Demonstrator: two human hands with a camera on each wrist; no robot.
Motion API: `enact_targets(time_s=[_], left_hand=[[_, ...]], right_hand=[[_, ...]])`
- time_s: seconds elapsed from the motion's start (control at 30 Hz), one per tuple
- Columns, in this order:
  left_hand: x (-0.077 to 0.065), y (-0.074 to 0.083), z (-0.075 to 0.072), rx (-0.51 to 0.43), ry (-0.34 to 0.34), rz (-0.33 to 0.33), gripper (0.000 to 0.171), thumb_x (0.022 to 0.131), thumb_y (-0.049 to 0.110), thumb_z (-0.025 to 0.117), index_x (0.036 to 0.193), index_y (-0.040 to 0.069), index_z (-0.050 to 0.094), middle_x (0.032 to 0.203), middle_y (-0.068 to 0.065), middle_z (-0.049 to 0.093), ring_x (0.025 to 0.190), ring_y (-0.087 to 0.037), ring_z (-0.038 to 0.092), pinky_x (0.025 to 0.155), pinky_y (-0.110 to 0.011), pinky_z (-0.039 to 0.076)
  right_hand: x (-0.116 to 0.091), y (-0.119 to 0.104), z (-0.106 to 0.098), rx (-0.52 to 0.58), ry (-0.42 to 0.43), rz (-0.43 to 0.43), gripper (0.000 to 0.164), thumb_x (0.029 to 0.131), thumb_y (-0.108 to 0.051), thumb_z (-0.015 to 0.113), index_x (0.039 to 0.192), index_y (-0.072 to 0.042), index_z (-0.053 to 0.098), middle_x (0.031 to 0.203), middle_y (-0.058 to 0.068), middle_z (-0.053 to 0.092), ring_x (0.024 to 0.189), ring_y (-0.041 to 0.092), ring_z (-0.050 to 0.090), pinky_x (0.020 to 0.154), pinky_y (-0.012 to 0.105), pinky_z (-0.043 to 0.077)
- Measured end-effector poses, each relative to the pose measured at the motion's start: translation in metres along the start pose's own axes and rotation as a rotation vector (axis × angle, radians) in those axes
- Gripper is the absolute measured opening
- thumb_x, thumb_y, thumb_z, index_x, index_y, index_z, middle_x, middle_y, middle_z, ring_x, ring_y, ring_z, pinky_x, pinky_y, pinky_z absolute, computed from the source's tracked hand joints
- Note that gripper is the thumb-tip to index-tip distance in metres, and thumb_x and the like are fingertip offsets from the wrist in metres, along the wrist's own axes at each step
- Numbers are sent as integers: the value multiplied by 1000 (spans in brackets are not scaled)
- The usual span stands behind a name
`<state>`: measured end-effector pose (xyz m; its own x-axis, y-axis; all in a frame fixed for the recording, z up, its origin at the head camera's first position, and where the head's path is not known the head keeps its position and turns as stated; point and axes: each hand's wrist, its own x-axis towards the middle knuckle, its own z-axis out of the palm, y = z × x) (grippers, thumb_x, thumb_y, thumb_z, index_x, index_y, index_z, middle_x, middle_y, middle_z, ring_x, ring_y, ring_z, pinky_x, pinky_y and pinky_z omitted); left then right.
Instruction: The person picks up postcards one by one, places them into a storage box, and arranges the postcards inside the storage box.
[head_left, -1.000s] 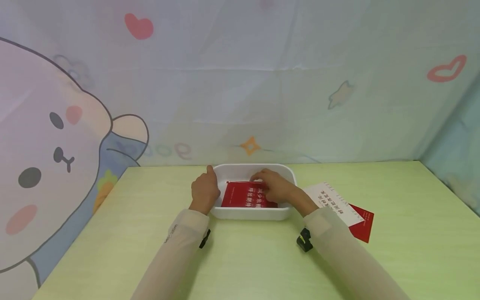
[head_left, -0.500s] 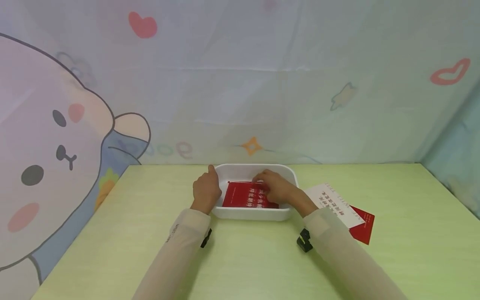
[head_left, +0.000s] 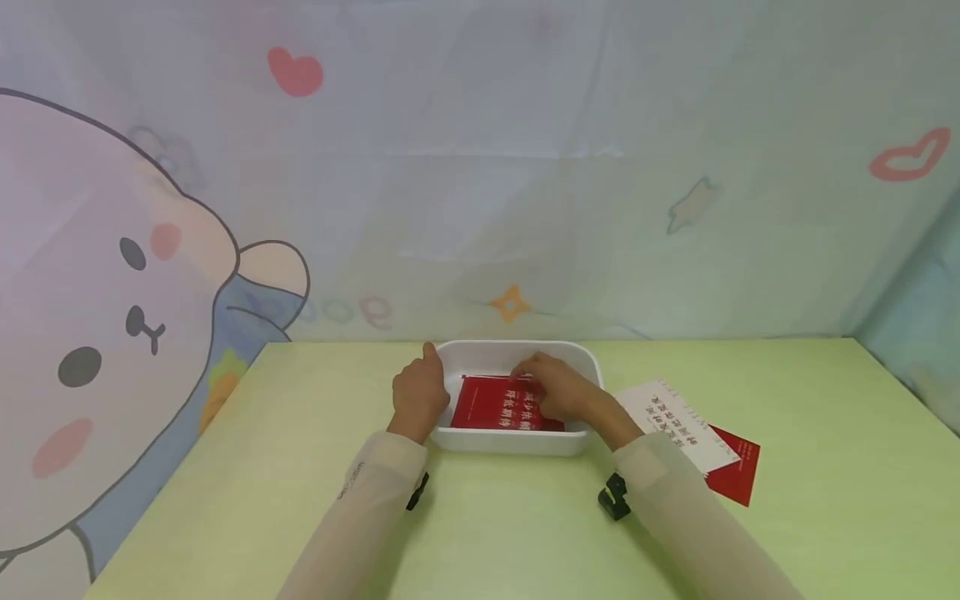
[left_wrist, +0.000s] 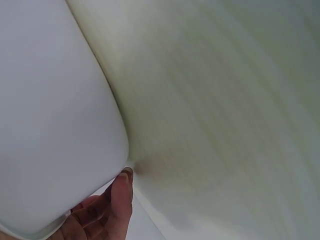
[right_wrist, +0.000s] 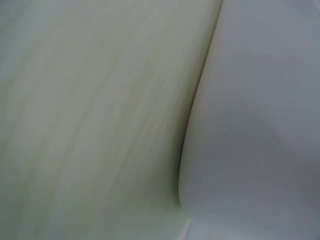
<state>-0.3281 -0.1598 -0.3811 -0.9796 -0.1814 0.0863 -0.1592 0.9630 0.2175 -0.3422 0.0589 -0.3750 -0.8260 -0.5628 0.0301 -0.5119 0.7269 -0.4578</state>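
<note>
A white rectangular tray (head_left: 510,442) stands on the table near its far edge. At its left end my left hand (head_left: 420,392) grips the rim, thumb upward; the left wrist view shows fingers (left_wrist: 122,200) curled at the tray's wall. Inside the tray lies a red card (head_left: 480,406) with white printed characters. My right hand (head_left: 564,392) reaches over the tray's right side with bent fingers on or just above this card. Whether they pinch it is hidden. In the right wrist view only the tray's outer wall (right_wrist: 250,130) and the table show, without the hand.
To the right of the tray, a white printed card (head_left: 682,429) overlaps another red card (head_left: 738,471) on the pale green table (head_left: 510,533). The right forearm passes over the white card's near part. A patterned cloth (head_left: 480,167) hangs behind the table.
The whole head view has shifted slightly, so everything appears a little lower and further right. Both hands, the tray and the cards keep nearly the same places relative to each other.
</note>
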Motion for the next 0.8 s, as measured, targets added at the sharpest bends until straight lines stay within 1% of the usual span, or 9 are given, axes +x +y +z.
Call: enact_targets(time_s=[0.13, 0.27, 0.53, 0.8], left_hand=[[0, -1, 1, 3, 7, 10, 52, 85, 8, 69, 130, -1, 45, 92, -17, 70, 77, -29, 70, 71, -41, 59], [-1, -1, -1, -1, -1, 9, 52, 85, 8, 69, 130, -1, 45, 91, -17, 69, 76, -29, 70, 70, -41, 59], [-1, 0, -3, -9, 12, 14, 49, 85, 7, 68, 127, -1, 46, 89, -17, 69, 76, -30, 70, 69, -42, 58], [-4, -1, -2, -8, 16, 21, 47, 84, 7, 69, 124, -1, 47, 88, -17, 68, 76, -31, 70, 69, -43, 58]], right_hand=[[0, 0, 1, -2, -4, -2, 53, 76, 9, 68, 126, -8, 62, 123, 11, 58, 115, 27, 53, 104, 48, 49], [0, 1, 1, -5, -6, 4, 53, 76, 8, 68, 126, -8, 62, 124, 11, 58, 116, 28, 53, 105, 48, 48], [2, 2, -1, -25, -4, -22, 50, 78, 9, 66, 125, -7, 62, 123, 12, 58, 114, 27, 53, 105, 48, 48], [-1, 1, 1, -24, -17, -19, 49, 79, 9, 66, 125, -6, 63, 122, 12, 59, 113, 27, 54, 104, 47, 49]])
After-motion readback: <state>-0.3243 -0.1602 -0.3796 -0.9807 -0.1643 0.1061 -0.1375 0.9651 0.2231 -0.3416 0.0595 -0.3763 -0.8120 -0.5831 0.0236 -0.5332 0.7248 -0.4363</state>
